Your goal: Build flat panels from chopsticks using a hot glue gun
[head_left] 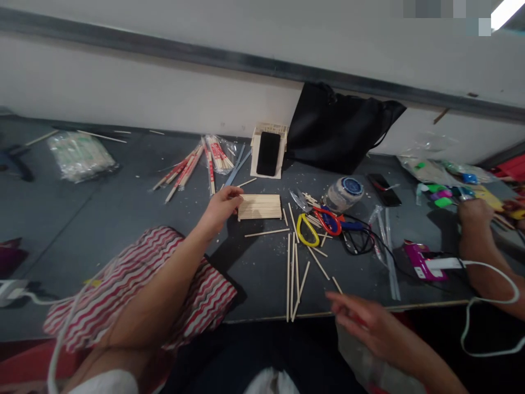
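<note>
My left hand (223, 208) has its fingertips on the left end of a small panel of wooden sticks (260, 207), lying on the dark table. Off the table's front edge is my right hand (361, 320), its fingers loosely apart and nothing visible in them. Between the hands, loose sticks (292, 279) are scattered. Scissors with one yellow and one red handle loop (307, 231) rest right of the panel, near a clear jar with a blue lid (344, 193).
A striped cloth (205, 295) lies beneath my left forearm. Wrapped chopsticks (186, 167), a propped phone (269, 154) and a black bag (340, 128) stand or lie toward the wall. Cables (359, 238) and another person's hand (476, 213) are at right.
</note>
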`<state>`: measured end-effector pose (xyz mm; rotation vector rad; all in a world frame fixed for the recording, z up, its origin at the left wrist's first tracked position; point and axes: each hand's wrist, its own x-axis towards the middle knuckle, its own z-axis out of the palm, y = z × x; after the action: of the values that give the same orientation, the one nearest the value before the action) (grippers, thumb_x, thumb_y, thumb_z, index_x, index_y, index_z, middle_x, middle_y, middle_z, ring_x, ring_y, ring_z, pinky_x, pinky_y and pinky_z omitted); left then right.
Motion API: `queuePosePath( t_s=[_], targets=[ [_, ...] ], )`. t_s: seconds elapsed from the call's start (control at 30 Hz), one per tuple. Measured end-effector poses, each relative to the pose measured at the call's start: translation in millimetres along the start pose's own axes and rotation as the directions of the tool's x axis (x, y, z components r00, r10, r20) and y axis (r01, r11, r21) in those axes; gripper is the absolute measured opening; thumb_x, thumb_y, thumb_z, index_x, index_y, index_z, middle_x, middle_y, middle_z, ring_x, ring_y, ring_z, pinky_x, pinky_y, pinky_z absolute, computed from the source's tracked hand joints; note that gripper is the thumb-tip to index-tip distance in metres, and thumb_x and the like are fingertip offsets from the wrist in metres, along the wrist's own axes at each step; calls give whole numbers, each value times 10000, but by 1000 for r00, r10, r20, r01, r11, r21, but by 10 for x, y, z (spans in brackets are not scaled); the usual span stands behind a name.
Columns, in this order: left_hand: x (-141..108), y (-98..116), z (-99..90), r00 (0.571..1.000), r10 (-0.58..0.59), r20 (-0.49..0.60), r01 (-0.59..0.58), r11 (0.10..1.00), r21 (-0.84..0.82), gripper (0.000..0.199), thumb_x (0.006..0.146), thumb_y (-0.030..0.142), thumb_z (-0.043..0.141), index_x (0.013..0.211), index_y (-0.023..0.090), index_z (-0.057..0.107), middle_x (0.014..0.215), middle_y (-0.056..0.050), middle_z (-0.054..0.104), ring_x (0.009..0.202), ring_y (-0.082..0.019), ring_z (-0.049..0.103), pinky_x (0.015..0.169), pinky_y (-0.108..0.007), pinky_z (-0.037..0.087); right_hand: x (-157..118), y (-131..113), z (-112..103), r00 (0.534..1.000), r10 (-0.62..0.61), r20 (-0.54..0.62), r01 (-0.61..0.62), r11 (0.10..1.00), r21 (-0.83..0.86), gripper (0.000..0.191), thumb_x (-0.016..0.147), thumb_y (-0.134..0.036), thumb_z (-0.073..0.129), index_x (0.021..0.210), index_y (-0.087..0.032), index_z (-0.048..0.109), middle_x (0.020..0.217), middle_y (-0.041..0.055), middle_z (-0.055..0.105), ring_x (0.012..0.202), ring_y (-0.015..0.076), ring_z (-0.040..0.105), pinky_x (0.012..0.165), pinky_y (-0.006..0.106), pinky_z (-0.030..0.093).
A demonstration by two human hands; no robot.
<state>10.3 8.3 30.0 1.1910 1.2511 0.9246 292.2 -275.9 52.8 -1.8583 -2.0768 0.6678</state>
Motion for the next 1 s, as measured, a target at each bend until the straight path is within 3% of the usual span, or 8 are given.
queuePosePath(
  t_s=[0.07, 0.2, 0.3, 0.4, 0.6, 0.8, 1.0],
  targets=[
    [25, -39, -9, 999, 30, -28, -27, 992, 123, 265, 635, 220, 657, 899, 194, 648, 766, 22, 582, 647, -136, 533, 532, -226, 417, 369, -55, -44, 996, -54, -73, 62, 993, 102, 364, 1002, -326, 504, 1333, -253, 636, 978, 41, 792, 808, 163, 757, 734, 270, 625],
    [58, -74, -12, 997, 79, 13, -78, 915, 397, 229, 686, 179, 629, 913, 211, 634, 788, 15, 579, 714, -168, 552, 631, -259, 452, 1257, -177, -1, 966, -65, -250, 96, 989, 113, 406, 966, -250, 471, 1340, -183, 613, 1073, 103, 789, 897, 198, 761, 817, 337, 616],
    [62, -64, -6, 990, 123, 72, -142, 841, 522, 197, 677, 144, 621, 858, 221, 629, 751, 13, 574, 729, -191, 557, 708, -286, 452, 1799, -231, 116, 978, -11, -210, 26, 997, 69, 413, 926, -178, 468, 1305, -146, 628, 1092, 136, 787, 977, 235, 755, 877, 380, 597],
    [60, -60, -6, 990, 119, 73, -139, 836, 530, 249, 691, 137, 618, 928, 213, 634, 778, 12, 594, 725, -188, 564, 720, -289, 451, 2112, -257, 193, 983, 77, -167, -81, 997, -19, 404, 915, -154, 486, 1284, -95, 639, 1126, 195, 767, 1038, 275, 737, 935, 402, 564],
    [83, -114, -11, 999, 4, 47, -22, 914, 406, 361, 713, 144, 612, 1071, 194, 623, 752, 30, 596, 672, -168, 580, 617, -265, 465, 2295, -226, 235, 988, 102, -113, -105, 994, -16, 407, 913, -126, 489, 1293, -105, 632, 1013, 138, 778, 926, 243, 740, 861, 352, 563],
    [62, -92, 6, 996, -85, 28, 79, 982, 172, 374, 740, 118, 635, 1106, 182, 595, 667, 71, 565, 496, -108, 548, 513, -225, 461, 2341, -81, 326, 975, 99, -198, -51, 971, 232, 432, 879, -164, 548, 1303, -169, 630, 883, 45, 762, 800, 197, 721, 816, 358, 583],
    [-2, 26, 34, 972, -230, 55, 232, 972, -27, 335, 801, 143, 666, 1126, 133, 588, 528, 65, 541, 424, -119, 508, 401, -205, 402, 2360, 8, 394, 962, 118, -248, -29, 942, 334, 386, 835, -132, 561, 1199, -183, 680, 906, 50, 772, 848, 201, 733, 873, 394, 589]
  ],
)
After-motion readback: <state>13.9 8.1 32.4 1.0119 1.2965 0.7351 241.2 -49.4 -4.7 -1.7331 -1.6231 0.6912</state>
